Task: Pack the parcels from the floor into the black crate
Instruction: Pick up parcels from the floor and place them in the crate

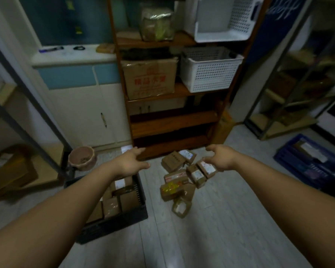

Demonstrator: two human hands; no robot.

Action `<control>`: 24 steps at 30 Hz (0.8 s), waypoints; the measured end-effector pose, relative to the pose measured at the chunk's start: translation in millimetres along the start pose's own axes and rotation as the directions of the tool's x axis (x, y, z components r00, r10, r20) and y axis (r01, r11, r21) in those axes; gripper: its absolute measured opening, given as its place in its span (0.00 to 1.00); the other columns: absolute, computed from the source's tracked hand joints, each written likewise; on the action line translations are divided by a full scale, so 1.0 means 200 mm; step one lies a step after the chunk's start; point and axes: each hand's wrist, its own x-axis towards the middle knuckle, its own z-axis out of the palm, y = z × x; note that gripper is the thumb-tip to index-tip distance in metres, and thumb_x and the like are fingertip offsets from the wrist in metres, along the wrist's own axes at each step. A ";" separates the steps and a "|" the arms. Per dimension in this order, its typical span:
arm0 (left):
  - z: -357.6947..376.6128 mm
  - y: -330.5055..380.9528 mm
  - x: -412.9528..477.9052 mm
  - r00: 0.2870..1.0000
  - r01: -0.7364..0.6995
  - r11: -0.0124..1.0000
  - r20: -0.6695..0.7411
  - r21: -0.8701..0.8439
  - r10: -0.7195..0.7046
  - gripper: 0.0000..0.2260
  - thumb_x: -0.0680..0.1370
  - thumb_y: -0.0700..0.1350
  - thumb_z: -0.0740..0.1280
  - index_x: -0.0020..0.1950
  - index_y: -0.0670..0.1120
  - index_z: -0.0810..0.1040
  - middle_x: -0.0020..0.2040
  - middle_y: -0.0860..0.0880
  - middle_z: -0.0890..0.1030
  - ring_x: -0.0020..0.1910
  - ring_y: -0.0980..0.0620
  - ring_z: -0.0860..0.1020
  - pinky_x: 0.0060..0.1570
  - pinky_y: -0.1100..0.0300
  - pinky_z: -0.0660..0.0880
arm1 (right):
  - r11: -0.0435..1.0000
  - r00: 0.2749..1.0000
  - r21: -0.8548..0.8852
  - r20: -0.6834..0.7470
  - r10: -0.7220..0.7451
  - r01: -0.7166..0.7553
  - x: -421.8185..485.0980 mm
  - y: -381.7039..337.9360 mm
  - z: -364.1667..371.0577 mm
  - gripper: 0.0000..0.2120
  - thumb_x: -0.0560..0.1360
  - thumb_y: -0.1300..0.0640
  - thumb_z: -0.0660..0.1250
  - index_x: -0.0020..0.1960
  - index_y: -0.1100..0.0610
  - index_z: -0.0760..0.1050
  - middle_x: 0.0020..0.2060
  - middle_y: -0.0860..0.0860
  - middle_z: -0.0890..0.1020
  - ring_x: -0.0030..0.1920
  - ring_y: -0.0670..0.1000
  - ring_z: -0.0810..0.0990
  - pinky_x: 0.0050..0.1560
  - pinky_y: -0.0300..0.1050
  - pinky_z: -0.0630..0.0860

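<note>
Both forearms (66, 209) stretch forward from the bottom edge. On the left hand (131, 162) the fingers (141, 150) are spread and relaxed, holding nothing; the right hand (220, 158) is loosely curled, also empty. Beneath the left fingers sits the black crate (112, 227), with packed parcels (124, 200) inside. Below the right fingers, loose parcels (175, 177) lie heaped on the floor (220, 219). Beyond both hands stands a wooden shelf (172, 122).

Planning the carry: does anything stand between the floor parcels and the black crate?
Nothing visible does. Only a bare strip of floor separates the parcels from the black crate, whose top is open and partly filled. The right hand hovers above the pile.
</note>
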 end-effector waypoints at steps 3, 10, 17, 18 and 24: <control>0.10 0.22 0.11 1.000 0.012 0.999 -0.013 0.044 -0.012 0.33 0.77 0.54 0.65 0.77 0.52 0.53 0.78 0.48 0.52 0.77 0.46 0.53 0.75 0.50 0.55 | 0.999 0.999 0.025 -0.016 0.028 -0.027 -0.01 0.24 -0.10 0.30 0.78 0.45 0.63 0.76 0.54 0.60 0.74 0.53 0.64 0.70 0.56 0.68 0.62 0.45 0.69; 0.38 0.63 0.39 1.000 0.019 0.999 0.017 0.026 -0.019 0.33 0.77 0.56 0.64 0.77 0.53 0.53 0.79 0.48 0.51 0.76 0.45 0.54 0.74 0.50 0.57 | 0.999 0.999 0.016 0.002 0.043 -0.043 0.02 0.77 -0.33 0.30 0.78 0.46 0.63 0.75 0.54 0.60 0.74 0.53 0.65 0.70 0.54 0.67 0.66 0.45 0.67; 0.45 0.65 0.58 0.995 0.092 0.996 0.043 0.008 -0.092 0.34 0.76 0.55 0.66 0.77 0.52 0.53 0.78 0.47 0.55 0.76 0.46 0.56 0.74 0.50 0.57 | 0.995 0.996 0.068 0.055 0.068 -0.072 0.32 0.94 -0.36 0.30 0.77 0.45 0.64 0.75 0.55 0.61 0.73 0.54 0.66 0.71 0.55 0.67 0.67 0.46 0.65; 0.44 0.63 0.62 0.993 0.109 0.994 0.042 0.011 -0.110 0.34 0.76 0.55 0.66 0.77 0.52 0.53 0.78 0.47 0.55 0.75 0.46 0.58 0.74 0.49 0.58 | 0.995 0.996 0.076 0.068 0.058 -0.063 0.37 0.93 -0.35 0.30 0.77 0.46 0.64 0.75 0.55 0.61 0.73 0.54 0.66 0.71 0.54 0.67 0.67 0.46 0.65; 0.35 0.46 0.99 0.977 0.201 0.979 0.082 -0.030 -0.198 0.34 0.76 0.56 0.65 0.77 0.50 0.53 0.77 0.46 0.57 0.75 0.45 0.59 0.73 0.52 0.58 | 0.989 0.985 0.121 0.158 0.063 -0.083 0.78 0.86 -0.31 0.29 0.78 0.46 0.64 0.74 0.56 0.63 0.70 0.54 0.70 0.67 0.54 0.71 0.58 0.40 0.67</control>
